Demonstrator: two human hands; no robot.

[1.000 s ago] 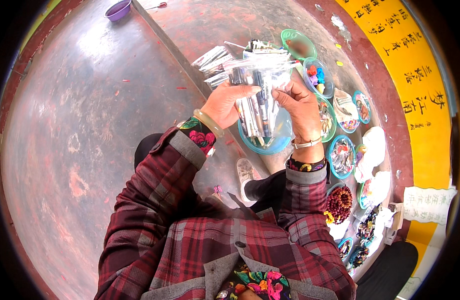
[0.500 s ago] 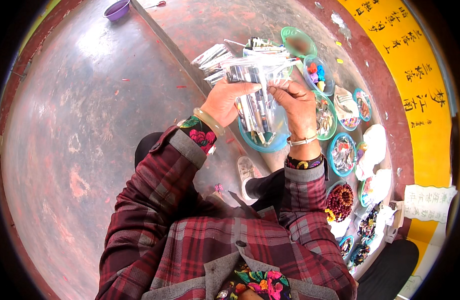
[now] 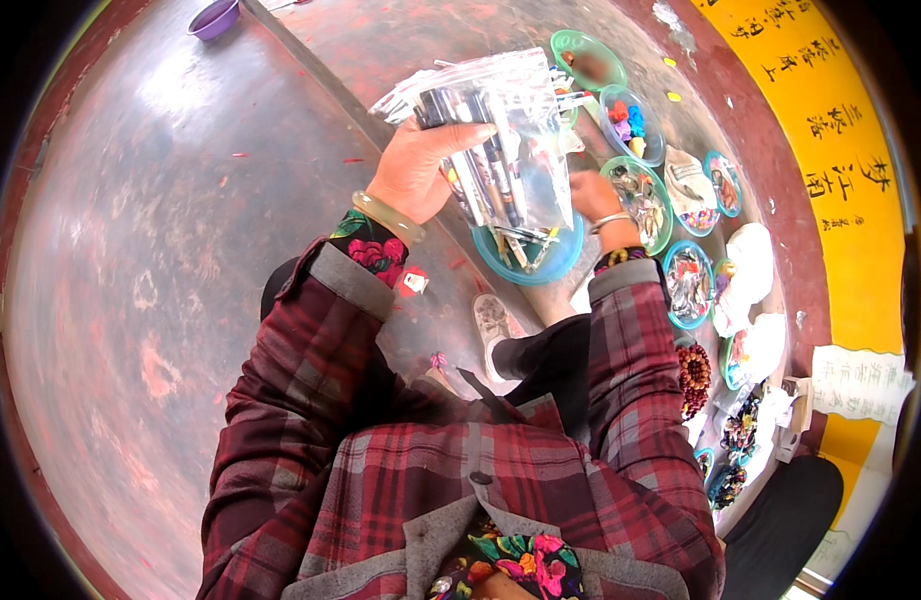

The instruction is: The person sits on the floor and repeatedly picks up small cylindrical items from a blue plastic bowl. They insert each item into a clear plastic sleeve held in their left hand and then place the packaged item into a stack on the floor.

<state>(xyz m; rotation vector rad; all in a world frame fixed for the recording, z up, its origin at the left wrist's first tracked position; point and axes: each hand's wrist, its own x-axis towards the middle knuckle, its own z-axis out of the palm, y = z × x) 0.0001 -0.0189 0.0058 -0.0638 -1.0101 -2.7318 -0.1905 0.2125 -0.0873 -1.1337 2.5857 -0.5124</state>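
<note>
Left hand (image 3: 413, 178): closed on a clear bag (image 3: 543, 170) of pens (image 3: 497, 165), thumb across the front face. The bag is held up ahead of the person, covering the far part of a blue basin (image 3: 553, 272) in this view. Right hand (image 3: 593, 198): just right of the bag, fingers curled and partly hidden — cannot tell whether it holds anything. A green basket (image 3: 667, 222) sits to its right; a purple basin (image 3: 215, 20) stands far left — well apart.

Workshop-like space: worn concrete floor (image 3: 181, 250), plastic baskets (image 3: 569, 255) of small items (image 3: 689, 287).
</note>
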